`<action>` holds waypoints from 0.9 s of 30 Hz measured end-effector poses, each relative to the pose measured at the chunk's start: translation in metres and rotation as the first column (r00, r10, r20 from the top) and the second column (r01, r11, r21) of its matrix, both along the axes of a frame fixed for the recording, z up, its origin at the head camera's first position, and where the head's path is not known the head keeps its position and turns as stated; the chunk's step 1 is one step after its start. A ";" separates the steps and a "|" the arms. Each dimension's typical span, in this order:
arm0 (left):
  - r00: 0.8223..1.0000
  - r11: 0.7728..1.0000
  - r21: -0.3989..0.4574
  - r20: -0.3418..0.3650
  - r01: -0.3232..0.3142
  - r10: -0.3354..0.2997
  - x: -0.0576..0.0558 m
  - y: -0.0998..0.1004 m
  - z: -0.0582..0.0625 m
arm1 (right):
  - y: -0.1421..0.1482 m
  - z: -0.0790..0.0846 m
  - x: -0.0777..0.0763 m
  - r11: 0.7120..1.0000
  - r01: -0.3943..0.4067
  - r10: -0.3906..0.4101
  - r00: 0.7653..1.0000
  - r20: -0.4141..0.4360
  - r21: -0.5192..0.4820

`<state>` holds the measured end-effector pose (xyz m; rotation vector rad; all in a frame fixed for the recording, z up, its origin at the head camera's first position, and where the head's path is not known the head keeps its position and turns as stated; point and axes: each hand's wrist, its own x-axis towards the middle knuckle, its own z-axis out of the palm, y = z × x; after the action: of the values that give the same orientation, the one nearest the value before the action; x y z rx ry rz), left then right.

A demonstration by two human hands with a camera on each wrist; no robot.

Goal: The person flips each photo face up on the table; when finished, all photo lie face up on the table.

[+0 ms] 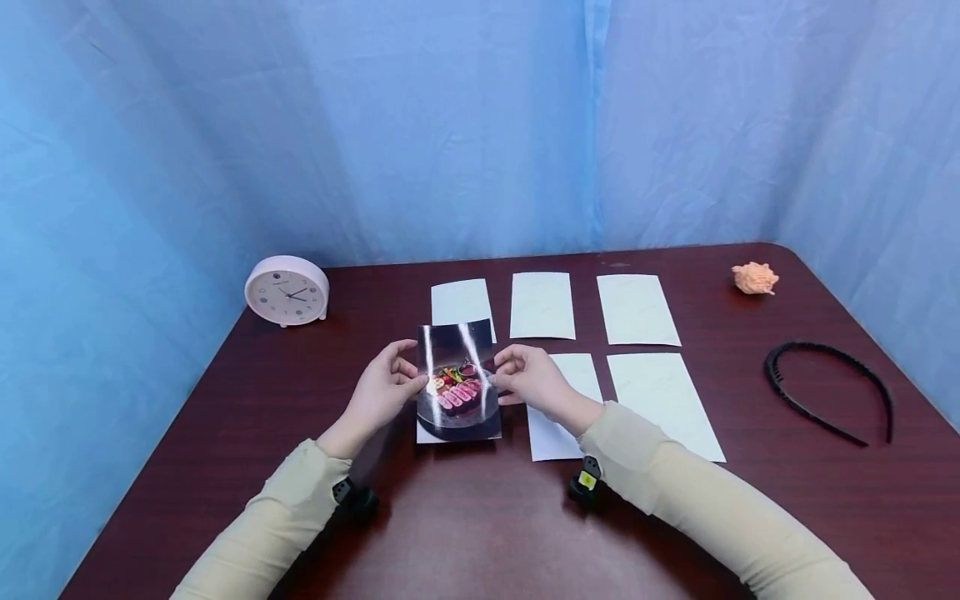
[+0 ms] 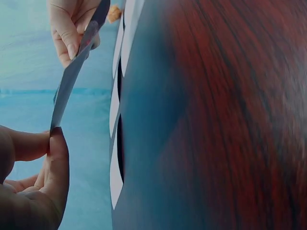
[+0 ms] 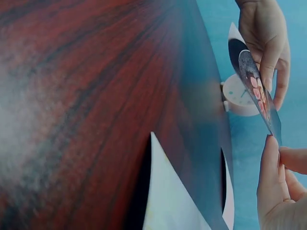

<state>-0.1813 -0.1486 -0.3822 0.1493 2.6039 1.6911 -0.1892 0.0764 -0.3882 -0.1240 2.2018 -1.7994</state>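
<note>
A glossy photo print [image 1: 459,383] of sliced meat and vegetables on a dark plate is held up over the table, its picture side toward the head camera. My left hand [image 1: 381,387] pinches its left edge between thumb and fingers. On the opposite edge, my right hand [image 1: 534,382] pinches it the same way. In the left wrist view the photo print [image 2: 72,79] appears nearly edge-on and slightly bent, clear of the table. Behind it in the head view, a white card [image 1: 459,300] is partly hidden by the print.
More white cards lie in two rows, including one at back centre [image 1: 542,306], one at back right [image 1: 639,309] and one at front right [image 1: 663,400]. A round clock [image 1: 287,290] stands far left. At right are a black headband [image 1: 825,392] and a peach-coloured crumpled object [image 1: 754,278].
</note>
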 end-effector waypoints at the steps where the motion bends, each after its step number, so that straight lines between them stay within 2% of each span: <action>1: 1.000 1.000 -0.016 0.002 0.000 0.000 0.000 0.000 -0.001 | -0.001 -0.001 -0.001 1.000 -0.001 0.001 1.000 0.009 0.002; 6: 1.000 0.993 -0.116 0.030 0.001 0.003 -0.002 -0.001 -0.005 | -0.003 -0.004 -0.003 1.000 -0.005 0.004 0.998 0.058 0.017; 12: 0.991 0.985 -0.170 0.130 0.042 -0.020 -0.005 0.001 -0.010 | -0.002 -0.008 -0.006 0.997 -0.029 0.023 0.996 0.090 0.076; 20: 0.973 0.980 -0.180 0.228 0.082 -0.039 -0.012 0.003 -0.014 | -0.002 -0.010 -0.010 0.993 -0.025 0.011 0.993 0.118 0.117; 27: 0.956 0.980 -0.160 0.286 0.117 -0.067 -0.014 0.001 -0.021 | -0.004 -0.011 -0.008 0.977 -0.016 -0.014 0.990 0.139 0.213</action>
<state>-0.1950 -0.1474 -0.4032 0.0228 2.4749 1.3343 -0.1974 0.0729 -0.3996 0.0458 2.2747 -1.5092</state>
